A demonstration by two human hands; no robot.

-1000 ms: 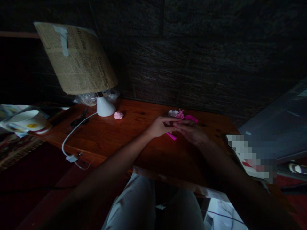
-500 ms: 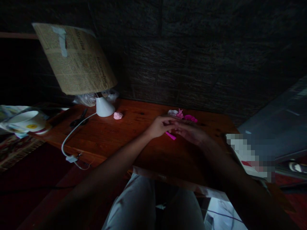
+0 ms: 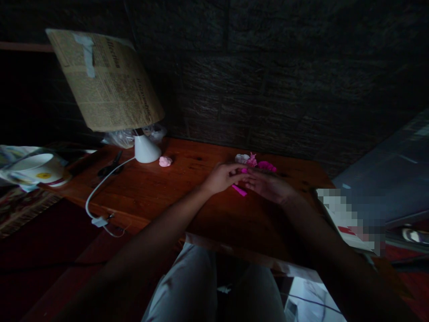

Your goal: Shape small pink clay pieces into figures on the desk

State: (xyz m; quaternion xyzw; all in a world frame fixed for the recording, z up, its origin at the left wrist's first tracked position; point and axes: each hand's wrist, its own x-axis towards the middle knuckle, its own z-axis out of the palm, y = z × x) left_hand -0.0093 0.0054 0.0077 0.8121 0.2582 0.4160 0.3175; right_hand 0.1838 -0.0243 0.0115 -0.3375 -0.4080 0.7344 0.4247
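Observation:
My left hand [image 3: 221,176] and my right hand [image 3: 270,185] meet above the table, fingertips together. A small magenta piece [image 3: 244,170] shows between the fingers of both hands, which are closed on it. Its material is too dim to tell. Just below the fingers, a magenta strip [image 3: 239,190] lies on the wood. Behind the hands sit a crinkled pink piece [image 3: 252,159], a whitish piece [image 3: 241,158] and a ruffled magenta piece [image 3: 267,166]. A pale pink lump [image 3: 165,161] rests apart from these, to the left.
A lamp with a newsprint shade [image 3: 110,85] and white base [image 3: 146,150] stands at the left back of the wooden table [image 3: 191,188]. Dark scissors [image 3: 110,166] lie beside its white cord [image 3: 90,197]. A white tub [image 3: 42,170] is farther left. Dark brick wall [image 3: 228,89] rises behind.
My fingers have shifted slightly, and the magenta piece between them now shows more clearly. The things on the table have stayed in place.

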